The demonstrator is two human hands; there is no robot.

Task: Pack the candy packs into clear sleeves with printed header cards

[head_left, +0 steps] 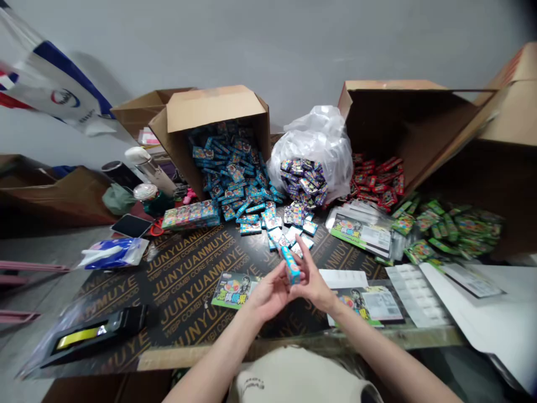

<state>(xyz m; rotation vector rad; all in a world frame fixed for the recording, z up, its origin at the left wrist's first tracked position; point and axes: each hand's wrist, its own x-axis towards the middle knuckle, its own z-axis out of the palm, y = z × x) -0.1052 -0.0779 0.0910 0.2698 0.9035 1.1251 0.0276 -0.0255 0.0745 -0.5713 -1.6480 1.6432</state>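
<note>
Taking the hands as the clock's centre, a black plywood work table [197, 280] printed with gold "JUNYUANMUYE" lettering fills the middle of the view. Two large cardboard boxes lie tipped on their sides, one [210, 112] at 12 o'clock and one [403, 117] at 1 o'clock. A white plastic sack [312, 145] slumps between them.

A heap of blue packets [230, 168] spills from the 12 o'clock box towards the hands, red packets [377, 182] lie at the mouth of the other box, and green packets [453, 226] spread out at 2 o'clock. Printed cartoon backing cards lie flat at 9 o'clock [234, 290] and 4 o'clock [361, 305] (their small print is too fine to read).

The left hand [268, 294] and right hand [312, 277] meet in front of the chest, fingers narrowly closed. Together they pinch a small blue packet [291, 265], held upright and tilted slightly, just above the table and clear of its surface.
</note>
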